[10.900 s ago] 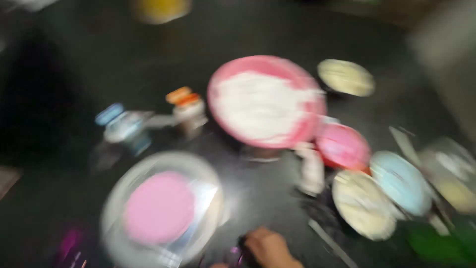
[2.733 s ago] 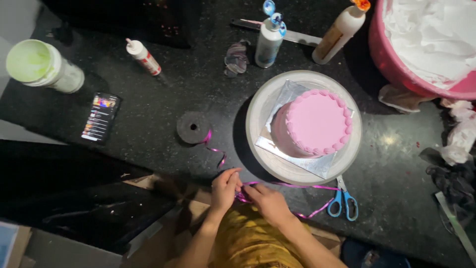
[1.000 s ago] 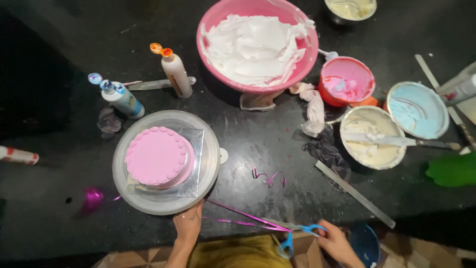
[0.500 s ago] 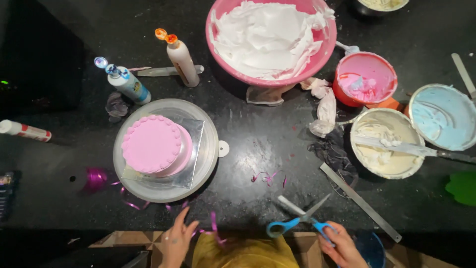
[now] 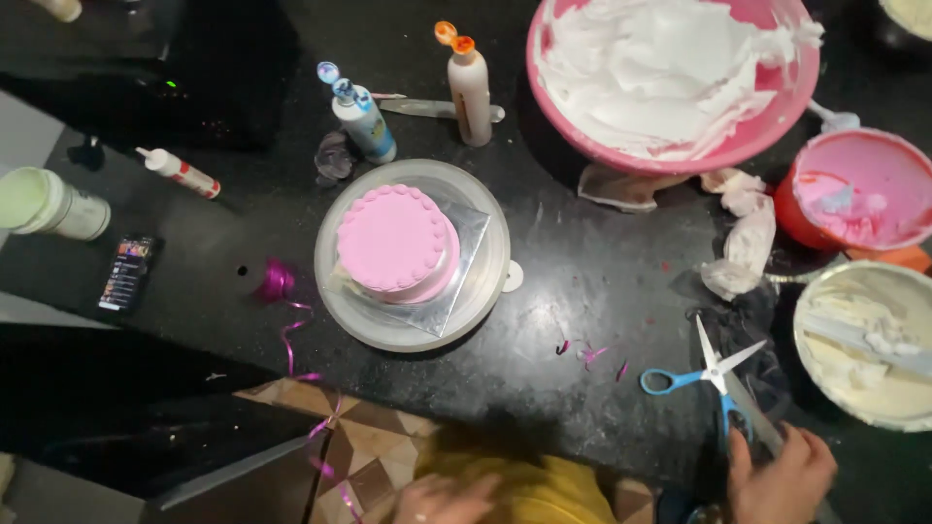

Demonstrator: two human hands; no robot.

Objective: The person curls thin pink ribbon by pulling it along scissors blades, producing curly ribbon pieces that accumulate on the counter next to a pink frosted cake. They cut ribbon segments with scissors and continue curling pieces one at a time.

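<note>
Right hand (image 5: 782, 475) fingers touching open blue scissors (image 5: 714, 374), not gripping.

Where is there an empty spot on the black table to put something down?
The biggest bare patch of the black counter lies between the cake turntable and the crumpled tissue, below the big pink bowl. Another lies between the small white bottle and the turntable. The right side is crowded: blue scissors, cream bowl, right hand.
</note>
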